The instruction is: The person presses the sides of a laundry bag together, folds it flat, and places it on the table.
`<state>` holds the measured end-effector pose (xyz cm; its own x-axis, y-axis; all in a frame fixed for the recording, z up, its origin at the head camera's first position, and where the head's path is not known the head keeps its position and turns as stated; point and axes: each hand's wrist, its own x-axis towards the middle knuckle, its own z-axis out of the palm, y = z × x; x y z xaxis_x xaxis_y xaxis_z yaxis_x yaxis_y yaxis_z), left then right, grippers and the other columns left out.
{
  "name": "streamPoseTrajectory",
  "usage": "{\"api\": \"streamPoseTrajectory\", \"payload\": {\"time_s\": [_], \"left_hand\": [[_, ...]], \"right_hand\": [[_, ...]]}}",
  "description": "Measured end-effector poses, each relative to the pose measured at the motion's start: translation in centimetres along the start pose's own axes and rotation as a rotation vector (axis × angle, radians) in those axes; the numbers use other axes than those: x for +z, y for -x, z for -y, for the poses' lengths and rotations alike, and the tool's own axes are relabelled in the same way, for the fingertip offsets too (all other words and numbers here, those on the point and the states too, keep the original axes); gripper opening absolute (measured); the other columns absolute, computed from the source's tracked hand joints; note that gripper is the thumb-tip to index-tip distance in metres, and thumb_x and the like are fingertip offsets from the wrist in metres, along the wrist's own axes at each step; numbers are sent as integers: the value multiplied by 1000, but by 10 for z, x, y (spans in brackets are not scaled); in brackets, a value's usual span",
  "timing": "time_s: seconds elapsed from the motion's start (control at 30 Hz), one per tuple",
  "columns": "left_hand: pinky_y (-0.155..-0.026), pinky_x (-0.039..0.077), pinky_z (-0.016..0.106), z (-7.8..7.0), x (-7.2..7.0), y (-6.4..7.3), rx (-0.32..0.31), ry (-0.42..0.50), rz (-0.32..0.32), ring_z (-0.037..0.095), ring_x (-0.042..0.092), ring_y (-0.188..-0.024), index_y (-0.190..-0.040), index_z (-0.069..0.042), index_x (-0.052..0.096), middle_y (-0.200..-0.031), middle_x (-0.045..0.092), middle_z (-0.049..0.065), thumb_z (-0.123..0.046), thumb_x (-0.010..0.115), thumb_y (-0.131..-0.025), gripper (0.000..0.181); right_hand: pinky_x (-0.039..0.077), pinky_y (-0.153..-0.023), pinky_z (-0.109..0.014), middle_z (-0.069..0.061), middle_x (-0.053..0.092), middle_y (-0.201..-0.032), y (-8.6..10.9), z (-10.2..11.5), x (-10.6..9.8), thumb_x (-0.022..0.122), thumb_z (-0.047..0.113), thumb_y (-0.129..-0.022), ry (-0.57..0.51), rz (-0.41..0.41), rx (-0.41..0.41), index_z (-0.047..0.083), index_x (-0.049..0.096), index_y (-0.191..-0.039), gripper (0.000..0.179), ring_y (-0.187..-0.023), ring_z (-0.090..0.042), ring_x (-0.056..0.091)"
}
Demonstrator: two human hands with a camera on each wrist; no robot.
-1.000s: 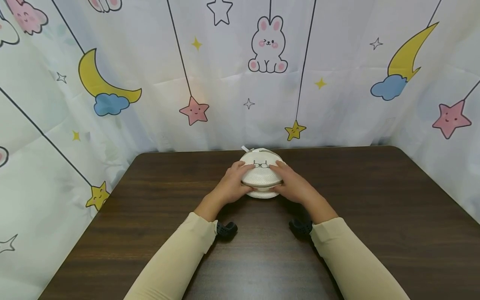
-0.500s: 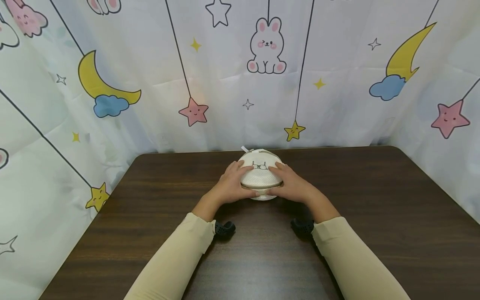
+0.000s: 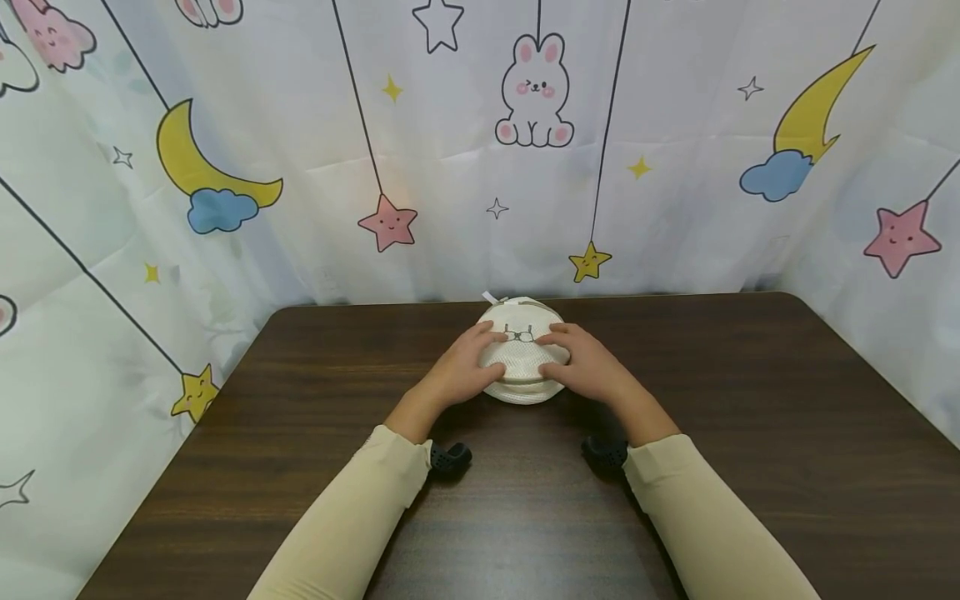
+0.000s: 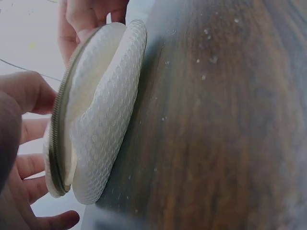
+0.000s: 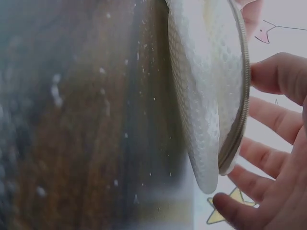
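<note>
A round white mesh laundry bag (image 3: pixel 522 358) with a line drawing on top sits near the table's far edge. Its zipper (image 4: pixel 55 139) runs along the rim of the upper part, and the softer underside sags in folds against the tabletop. On the left, my left hand (image 3: pixel 461 367) lies with spread fingers against the bag's upper face, thumb at the near side. My right hand (image 3: pixel 592 367) mirrors it, its thumb touching the rim in the right wrist view and its fingers stretched along the top. A white tab (image 3: pixel 490 297) sticks up at the back.
The dark brown wooden table (image 3: pixel 517 517) reaches back to a white curtain (image 3: pixel 465 150) printed with stars, moons and rabbits. Black wrist-worn devices (image 3: pixel 452 460) show below both sleeves.
My thumbs, which had slid inward under the bag's zipped rim half a second ago, now rest higher on its upper face. More of the bag's lower near edge shows.
</note>
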<state>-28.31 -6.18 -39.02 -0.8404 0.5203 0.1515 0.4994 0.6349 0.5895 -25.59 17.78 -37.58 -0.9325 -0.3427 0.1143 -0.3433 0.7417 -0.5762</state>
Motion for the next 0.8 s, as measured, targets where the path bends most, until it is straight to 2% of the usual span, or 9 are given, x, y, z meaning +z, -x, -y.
{"api": "streamPoseTrajectory", "payload": {"time_s": [0.13, 0.4, 0.6, 0.8], "left_hand": [[-114, 33, 49, -3, 0, 0, -16, -18, 6, 31, 32, -146, -138, -13, 56, -158, 33, 12, -26, 62, -92, 48], [-108, 37, 57, -11, 2, 0, -107, -77, 5, 30, 37, -143, -138, -18, 57, -159, 34, 7, -31, 65, -93, 47], [-105, 39, 59, -14, 1, 0, -131, -113, -66, 31, 41, -141, -132, -16, 62, -154, 41, 10, -29, 66, -93, 42], [-106, 40, 55, -13, 1, -1, -111, -118, -139, 29, 43, -140, -127, -15, 66, -151, 45, 9, -26, 63, -94, 34]], "right_hand": [[33, -109, -61, -22, 38, -152, -1, 0, 1, 65, 29, -92, 13, 25, 46, 9, 61, -134, 46, -139, -43, 37], [32, -108, -63, -24, 39, -149, 0, 2, 3, 65, 28, -93, 36, 55, 88, 10, 61, -133, 44, -137, -47, 34], [40, -99, -60, -21, 45, -136, 2, 7, 2, 66, 32, -92, 90, 29, 122, 16, 66, -127, 38, -127, -44, 37], [45, -88, -54, -17, 53, -120, 2, 8, 1, 65, 35, -92, 127, -11, 113, 18, 71, -117, 31, -115, -39, 43]]}}
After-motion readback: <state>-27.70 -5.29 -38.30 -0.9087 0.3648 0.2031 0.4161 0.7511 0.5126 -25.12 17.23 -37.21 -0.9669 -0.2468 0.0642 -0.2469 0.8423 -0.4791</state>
